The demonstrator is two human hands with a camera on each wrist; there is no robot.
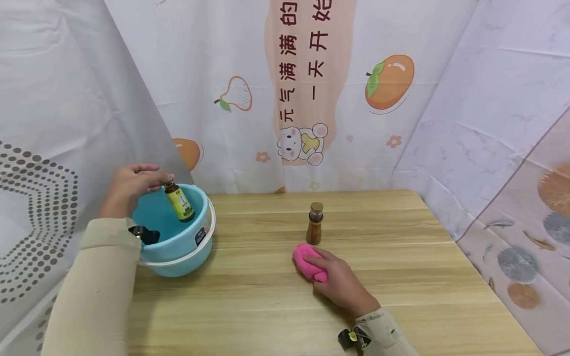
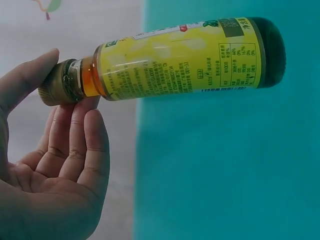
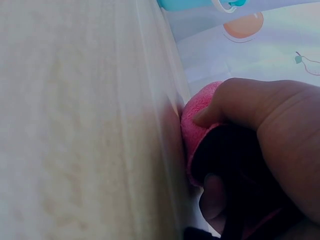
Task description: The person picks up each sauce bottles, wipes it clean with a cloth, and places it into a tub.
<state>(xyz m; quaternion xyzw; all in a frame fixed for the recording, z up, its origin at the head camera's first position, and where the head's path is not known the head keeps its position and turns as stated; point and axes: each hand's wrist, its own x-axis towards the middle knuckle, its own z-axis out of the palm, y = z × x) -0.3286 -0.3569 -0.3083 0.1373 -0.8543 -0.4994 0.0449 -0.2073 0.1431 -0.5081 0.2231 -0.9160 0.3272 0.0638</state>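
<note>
My left hand point(image 1: 131, 187) pinches the gold cap of a small brown glass bottle point(image 1: 180, 202) between thumb and fingers. This bottle hangs tilted inside the opening of a light blue bucket point(image 1: 180, 269). Its yellow label point(image 2: 180, 60) faces the camera in the left wrist view, and the other fingers lie below the neck. Lower on the table, my right hand point(image 1: 340, 284) grips a bunched pink cloth point(image 1: 307, 262) against the wood. In the right wrist view the thumb presses on the cloth point(image 3: 197, 112), and its lower part is in dark shadow.
A second small brown bottle point(image 1: 314, 230) with a gold cap stands upright just beyond the cloth. The wooden table point(image 1: 249, 316) meets a printed curtain point(image 1: 240, 148) at its back edge. A white handle point(image 1: 213, 227) hangs around the bucket.
</note>
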